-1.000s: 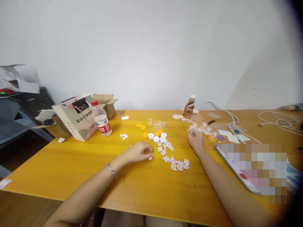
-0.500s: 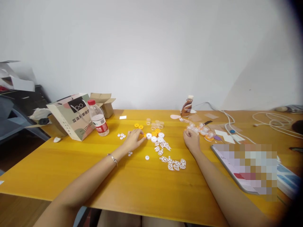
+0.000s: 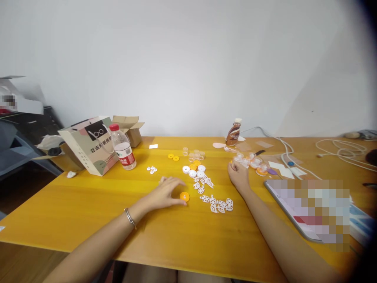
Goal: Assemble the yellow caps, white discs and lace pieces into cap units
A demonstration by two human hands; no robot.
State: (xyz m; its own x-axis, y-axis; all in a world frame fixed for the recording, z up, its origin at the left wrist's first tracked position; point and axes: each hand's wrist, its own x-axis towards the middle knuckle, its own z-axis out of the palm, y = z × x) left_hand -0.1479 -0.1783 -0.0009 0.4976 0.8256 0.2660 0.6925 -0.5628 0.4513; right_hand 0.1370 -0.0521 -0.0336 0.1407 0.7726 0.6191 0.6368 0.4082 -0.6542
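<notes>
Lying nearer than before: orange disc [image 3: 186, 197] | left hand [image 3: 165, 193]: grip spread beside it | right hand [image 3: 239, 174]: curled

Small round orange plastic disc [image 3: 184, 197], pale whitish spot at its centre, lying flat on yellow-brown wooden tabletop [image 3: 165, 239], left hand's [image 3: 163, 193] thumb tip at near edge, index finger apart beyond far edge.

Workroom (office or workshop, cannot tell) | centre: glossy yellow-brown wooden table [image 3: 182, 239], white plastic lattice parts [image 3: 213, 201] | left: open brown cardboard box [image 3: 134, 136] | right: white cables [image 3: 290, 144] | top: plain pale-grey wall [image 3: 182, 70]
</notes>
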